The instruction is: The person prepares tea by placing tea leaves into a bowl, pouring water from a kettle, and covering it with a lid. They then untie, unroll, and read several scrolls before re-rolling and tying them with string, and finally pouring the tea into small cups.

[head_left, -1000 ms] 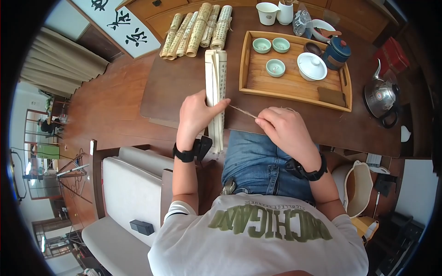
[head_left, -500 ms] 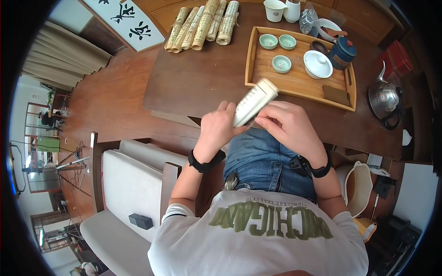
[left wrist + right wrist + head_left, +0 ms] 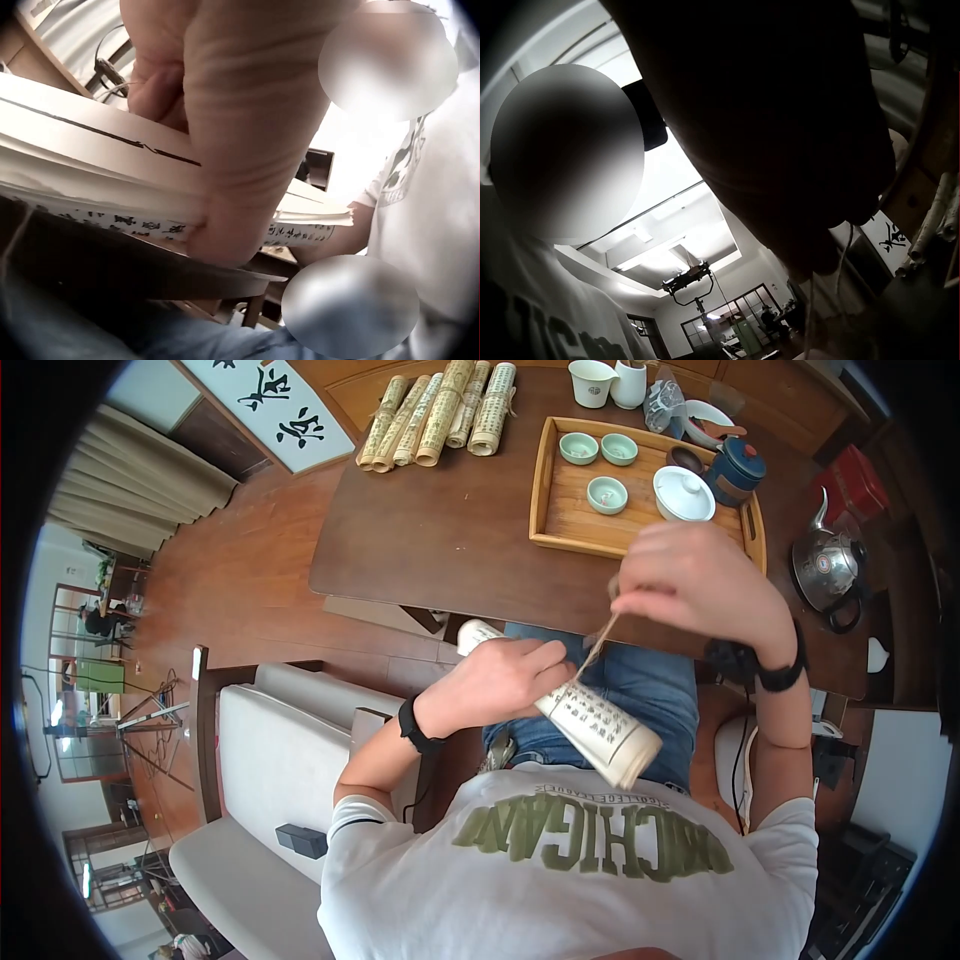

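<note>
In the head view my left hand (image 3: 500, 685) grips a rolled paper scroll (image 3: 605, 735) with columns of black writing, held slanted over the lap. A thin twine (image 3: 598, 648) runs from the scroll's middle up to my right hand (image 3: 700, 580), which pinches it above the table edge. The left wrist view has the left hand (image 3: 240, 142) wrapped over the paper layers of the scroll (image 3: 82, 142), their edges showing. In the right wrist view the right hand (image 3: 802, 150) is very dark, with strands of twine (image 3: 845, 259) hanging below its fingers.
Several tied scrolls (image 3: 440, 420) lie at the back left of the brown table (image 3: 420, 540). A wooden tray (image 3: 570, 542) with green cups (image 3: 607, 495) and a white lidded bowl (image 3: 684, 495) stands beyond the right hand. A metal kettle (image 3: 830, 570) sits at the right.
The scroll has swung from upright to slanting down to the right, nearer the body. My right hand has moved up and right, drawing the twine out from the scroll.
</note>
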A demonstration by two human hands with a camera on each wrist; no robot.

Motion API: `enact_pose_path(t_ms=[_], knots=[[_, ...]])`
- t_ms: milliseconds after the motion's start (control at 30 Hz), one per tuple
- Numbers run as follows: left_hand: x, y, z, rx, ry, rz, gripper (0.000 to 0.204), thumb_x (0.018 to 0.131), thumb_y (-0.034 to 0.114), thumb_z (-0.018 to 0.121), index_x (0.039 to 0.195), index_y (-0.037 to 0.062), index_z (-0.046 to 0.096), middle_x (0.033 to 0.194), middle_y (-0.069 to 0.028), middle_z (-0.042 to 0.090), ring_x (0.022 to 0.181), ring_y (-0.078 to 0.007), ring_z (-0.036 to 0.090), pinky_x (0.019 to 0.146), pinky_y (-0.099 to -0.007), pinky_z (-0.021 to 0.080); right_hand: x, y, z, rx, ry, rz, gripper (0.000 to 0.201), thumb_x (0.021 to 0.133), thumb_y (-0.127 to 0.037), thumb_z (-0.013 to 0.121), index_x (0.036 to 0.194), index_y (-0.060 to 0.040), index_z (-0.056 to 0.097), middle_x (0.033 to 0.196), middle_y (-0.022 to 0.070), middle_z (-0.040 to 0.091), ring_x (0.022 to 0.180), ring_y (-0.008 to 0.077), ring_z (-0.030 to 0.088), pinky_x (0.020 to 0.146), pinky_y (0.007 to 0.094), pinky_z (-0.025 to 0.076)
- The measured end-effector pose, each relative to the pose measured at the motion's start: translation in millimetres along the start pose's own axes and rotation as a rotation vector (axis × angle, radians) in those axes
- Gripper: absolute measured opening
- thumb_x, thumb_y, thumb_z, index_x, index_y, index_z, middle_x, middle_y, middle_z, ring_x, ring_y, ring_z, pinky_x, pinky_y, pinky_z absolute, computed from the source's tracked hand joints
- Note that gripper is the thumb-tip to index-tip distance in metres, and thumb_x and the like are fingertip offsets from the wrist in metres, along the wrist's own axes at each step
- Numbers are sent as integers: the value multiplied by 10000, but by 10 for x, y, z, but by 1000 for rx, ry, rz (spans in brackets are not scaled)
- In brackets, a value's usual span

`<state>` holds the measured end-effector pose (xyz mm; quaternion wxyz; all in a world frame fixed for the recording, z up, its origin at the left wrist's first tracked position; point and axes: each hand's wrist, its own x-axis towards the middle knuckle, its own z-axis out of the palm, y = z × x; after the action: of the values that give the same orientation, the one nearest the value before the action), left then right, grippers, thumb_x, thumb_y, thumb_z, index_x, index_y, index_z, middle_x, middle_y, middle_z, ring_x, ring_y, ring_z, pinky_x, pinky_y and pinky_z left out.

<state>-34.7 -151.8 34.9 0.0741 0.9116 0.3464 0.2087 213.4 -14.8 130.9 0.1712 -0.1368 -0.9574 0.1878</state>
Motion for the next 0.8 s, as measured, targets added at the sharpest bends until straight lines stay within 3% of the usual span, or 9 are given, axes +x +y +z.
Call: enact_pose_path(t_ms=[167,200,233,300,400,533,633,667,800], knots=[[-87,-40,-258,-573,285,-137,401,796,220,870,1111,69,675,1022,-16,669,922,-185,687,751,-310,561,-72,310,334,122,53,172,218,927,-208,729,837,-14,688,768,128,644,745,318,630,697,410,497],[-159,-70,-245,-846,332,-412,462,787,221,878,1151,46,655,1120,-49,699,989,-178,679,847,-316,557,-110,314,444,96,98,182,220,940,-206,717,842,-10,685,776,135,647,752,323,631,704,413,499],[-140,-57,-185,-984,635,-486,479,799,187,869,1174,12,626,1057,-65,706,974,-167,682,846,-312,567,-155,268,517,118,104,146,214,955,-195,696,863,-3,680,803,145,654,774,333,633,715,424,505],[-169,-278,-314,-865,560,-766,433,828,151,837,1150,-16,601,1020,-62,714,915,-151,694,823,-298,579,-249,146,629,155,84,164,181,939,-182,708,875,-15,679,799,125,648,773,312,629,699,419,509],[-94,-422,-246,-798,613,-868,332,847,124,809,1089,11,612,886,-51,706,764,-97,655,696,-288,558,-346,-85,667,-5,59,60,150,902,-169,733,865,-35,678,792,94,633,757,280,616,673,399,510],[-82,-434,-43,-418,330,-861,185,877,59,748,1030,62,644,605,34,544,558,-41,410,506,-266,354,-370,-303,667,-73,-95,-86,143,854,-156,753,820,-61,652,765,61,571,738,244,590,655,371,520],[19,-366,314,-247,336,-600,152,898,89,744,975,72,613,575,-94,532,477,-193,516,488,-337,417,-258,-398,653,-85,-98,-145,158,857,-164,728,776,-76,625,756,58,584,768,218,619,676,353,539],[70,-368,392,-129,351,-544,162,899,100,735,958,72,588,605,-133,584,528,-325,605,502,-392,467,-212,-391,683,-78,-63,-155,155,860,-163,725,782,-71,628,769,64,600,773,225,628,682,358,543],[231,-426,407,-8,337,-461,167,899,106,687,1001,85,557,714,-127,667,625,-351,670,527,-452,512,-3,-263,764,-40,35,-154,156,877,-165,709,793,-52,641,811,90,655,797,257,667,704,376,556]])
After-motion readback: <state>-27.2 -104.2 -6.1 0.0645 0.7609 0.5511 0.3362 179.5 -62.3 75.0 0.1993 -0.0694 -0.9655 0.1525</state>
